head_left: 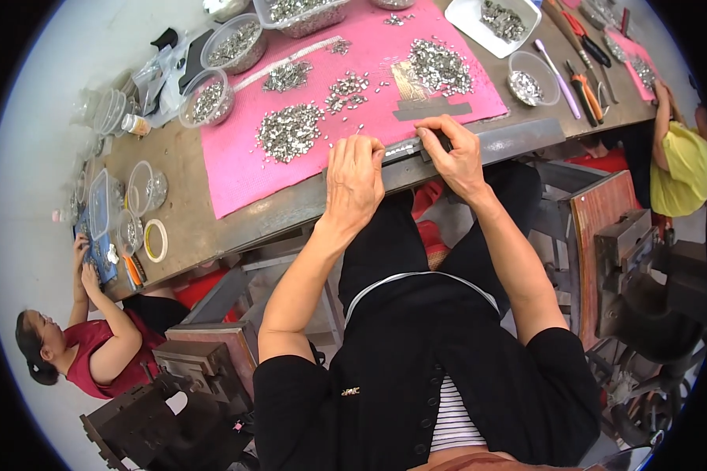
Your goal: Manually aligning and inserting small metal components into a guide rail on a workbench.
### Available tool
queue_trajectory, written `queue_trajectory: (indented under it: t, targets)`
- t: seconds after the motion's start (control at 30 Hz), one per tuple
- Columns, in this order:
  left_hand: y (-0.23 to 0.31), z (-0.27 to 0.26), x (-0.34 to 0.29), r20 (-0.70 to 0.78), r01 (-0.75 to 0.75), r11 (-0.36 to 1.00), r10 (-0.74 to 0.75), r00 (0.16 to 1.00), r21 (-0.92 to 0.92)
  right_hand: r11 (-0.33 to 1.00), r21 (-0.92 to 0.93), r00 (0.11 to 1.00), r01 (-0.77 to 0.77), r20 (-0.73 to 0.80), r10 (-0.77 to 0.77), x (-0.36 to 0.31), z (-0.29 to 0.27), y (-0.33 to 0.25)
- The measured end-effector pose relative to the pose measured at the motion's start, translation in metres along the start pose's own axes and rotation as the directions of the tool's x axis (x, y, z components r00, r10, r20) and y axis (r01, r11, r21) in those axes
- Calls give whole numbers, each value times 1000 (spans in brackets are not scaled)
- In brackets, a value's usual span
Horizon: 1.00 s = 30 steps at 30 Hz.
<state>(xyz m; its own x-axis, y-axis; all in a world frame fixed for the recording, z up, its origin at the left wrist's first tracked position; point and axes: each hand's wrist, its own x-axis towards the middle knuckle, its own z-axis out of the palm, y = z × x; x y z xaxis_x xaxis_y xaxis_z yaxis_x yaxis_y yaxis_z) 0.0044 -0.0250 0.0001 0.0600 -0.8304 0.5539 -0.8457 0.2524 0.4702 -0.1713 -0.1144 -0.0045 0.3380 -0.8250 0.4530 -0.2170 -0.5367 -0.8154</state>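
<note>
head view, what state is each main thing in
Left hand, curled, grip unclear
Right hand, curled, grip unclear
Pink mat, spread flat, partly covered
Metal pieces, in loose piles on the mat
White tray, open, partly filled
Toothbrush, lying on the table
Orange-handled tool beside it, lying
Tape roll, lying

The head camera, a wide fisheye, looks steeply down from the wearer's head — over the black-clad torso (385,345), quite near, to the left hand (353,180) and right hand (457,157) at the workbench (184,206). Its field, bowed within a dark round rim, reaches a co-worker (106,345) leftward and a person in yellow (679,169) rightward.
</note>
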Motion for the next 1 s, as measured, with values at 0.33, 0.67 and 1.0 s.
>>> queue_trajectory:
  t: [0.33, 0.67, 1.0]
  targets:
    - [10, 3, -9, -62, -5, 999, 8, 998, 43, 1000, -3, 1000, 24, -19, -24, -5, 2, 3]
    - [-8, -14, -32, -46, -53, 986, 61, 997, 160, 987, 108, 981, -122, 163, 103, 2, -7, 1]
    - [-42, -35, -51, -57, 136, 972, -127, 990, 193, 974, -54, 883, 220, 436, -176, 0, -46, 20]
